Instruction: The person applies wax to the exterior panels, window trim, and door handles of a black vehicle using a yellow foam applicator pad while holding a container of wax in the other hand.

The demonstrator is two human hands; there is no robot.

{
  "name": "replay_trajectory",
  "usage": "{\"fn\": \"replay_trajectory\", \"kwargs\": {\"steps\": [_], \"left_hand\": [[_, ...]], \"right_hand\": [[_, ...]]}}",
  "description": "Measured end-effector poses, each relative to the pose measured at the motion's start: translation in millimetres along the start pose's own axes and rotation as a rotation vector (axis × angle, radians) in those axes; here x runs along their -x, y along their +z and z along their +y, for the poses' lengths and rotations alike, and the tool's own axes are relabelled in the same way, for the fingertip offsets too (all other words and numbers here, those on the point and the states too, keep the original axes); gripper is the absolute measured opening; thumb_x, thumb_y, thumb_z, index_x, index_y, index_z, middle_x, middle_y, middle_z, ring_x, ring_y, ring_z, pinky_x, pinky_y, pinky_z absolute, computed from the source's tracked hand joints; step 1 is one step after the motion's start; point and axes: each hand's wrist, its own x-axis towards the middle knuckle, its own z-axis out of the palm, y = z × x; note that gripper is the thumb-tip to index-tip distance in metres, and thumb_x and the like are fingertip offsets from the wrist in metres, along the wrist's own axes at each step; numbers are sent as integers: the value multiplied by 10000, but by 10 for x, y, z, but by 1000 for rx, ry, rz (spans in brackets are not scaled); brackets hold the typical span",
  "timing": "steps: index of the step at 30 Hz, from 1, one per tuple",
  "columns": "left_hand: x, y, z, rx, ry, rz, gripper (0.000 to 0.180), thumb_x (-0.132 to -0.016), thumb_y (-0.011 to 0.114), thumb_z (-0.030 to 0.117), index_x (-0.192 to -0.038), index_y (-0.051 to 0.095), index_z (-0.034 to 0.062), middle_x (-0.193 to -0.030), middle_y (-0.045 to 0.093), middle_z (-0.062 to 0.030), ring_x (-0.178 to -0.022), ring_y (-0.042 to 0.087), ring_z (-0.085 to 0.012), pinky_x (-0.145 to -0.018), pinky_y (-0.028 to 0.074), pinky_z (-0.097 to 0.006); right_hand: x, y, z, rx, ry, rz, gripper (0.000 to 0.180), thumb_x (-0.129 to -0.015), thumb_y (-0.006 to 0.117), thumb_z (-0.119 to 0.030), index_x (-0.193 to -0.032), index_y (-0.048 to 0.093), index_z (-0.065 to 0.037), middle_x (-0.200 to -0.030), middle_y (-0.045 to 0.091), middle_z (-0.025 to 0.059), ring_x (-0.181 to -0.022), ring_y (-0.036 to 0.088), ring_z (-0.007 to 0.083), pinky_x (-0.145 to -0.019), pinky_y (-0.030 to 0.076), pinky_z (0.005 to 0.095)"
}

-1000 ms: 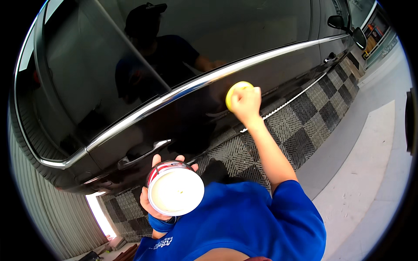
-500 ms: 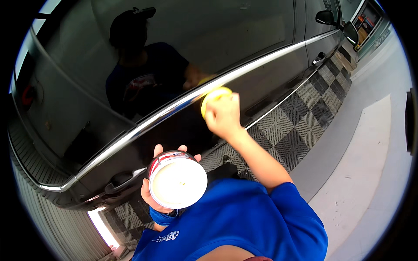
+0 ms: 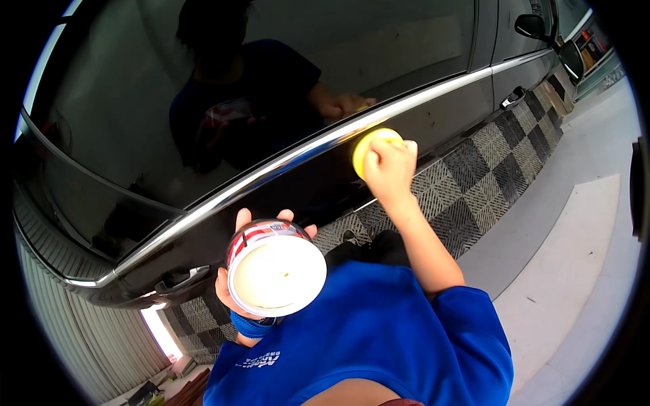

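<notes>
My left hand (image 3: pixel 225 289) is wrapped around a round tub (image 3: pixel 256 235) with a red, white and dark side. The open top of the tub faces up and shows a pale, smooth paste; most of my palm is hidden behind it. In my right hand (image 3: pixel 393 170) is a round yellow applicator pad (image 3: pixel 361 153), its face turned to the glossy black car door (image 3: pixel 298 193). The pad sits just under the chrome trim strip (image 3: pixel 288 160) below the window, and seems to touch the panel.
One door handle (image 3: pixel 181 283) is at the lower left, another (image 3: pixel 513 99) farther right. Side mirrors (image 3: pixel 531 27) stick out at the upper right. Checkered grey and black floor tiles (image 3: pixel 474 172) lie beside the car. A pale wall (image 3: pixel 569 237) rises on the right.
My right hand has slid the pad to the right along the door, below the trim. The view has shifted slightly. My left hand still holds the tub in nearly the same place.
</notes>
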Motion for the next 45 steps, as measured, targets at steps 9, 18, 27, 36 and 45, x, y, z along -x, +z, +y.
{"fn": "replay_trajectory", "kwargs": {"steps": [9,18,27,36,45], "left_hand": [[151,-100,-233,231,6,174,660,-1008,479,534,-1584,246,314,-1566,271,-267,-1400,311,-572,-981,366,-813],[-192,413,-676,43,130,23,737,-974,582,491,-1590,215,320,-1527,324,-255,-1399,326,-553,-971,389,-809],[-256,443,-866,74,122,15,759,-957,616,482,-1586,224,323,-1533,314,-240,-1395,330,-554,-964,390,-811],[-377,595,-1042,6,122,71,735,-973,575,488,-1592,213,326,-1556,271,-257,-1398,317,-568,-963,375,-821],[-493,551,-1117,22,76,99,747,-957,611,478,-1585,232,335,-1538,301,-250,-1383,351,-556,-954,398,-812]], "right_hand": [[-147,-117,304,-42,-6,-40,127,-699,607,-102,-580,567,-128,-548,565,54,-545,546,280,-627,334,413],[-216,-213,688,-72,-43,13,152,-759,589,-94,-618,550,-134,-535,537,17,-551,527,269,-651,316,421],[-306,-417,1022,-58,37,-56,143,-770,598,-103,-635,557,-131,-655,596,66,-653,567,295,-651,337,437],[-500,-550,1321,-112,24,90,105,-779,576,-75,-682,571,-114,-646,582,80,-659,556,319,-644,350,455],[-561,-661,1671,-53,105,147,82,-769,580,-93,-691,563,-114,-661,595,61,-690,548,281,-667,335,434]]}}
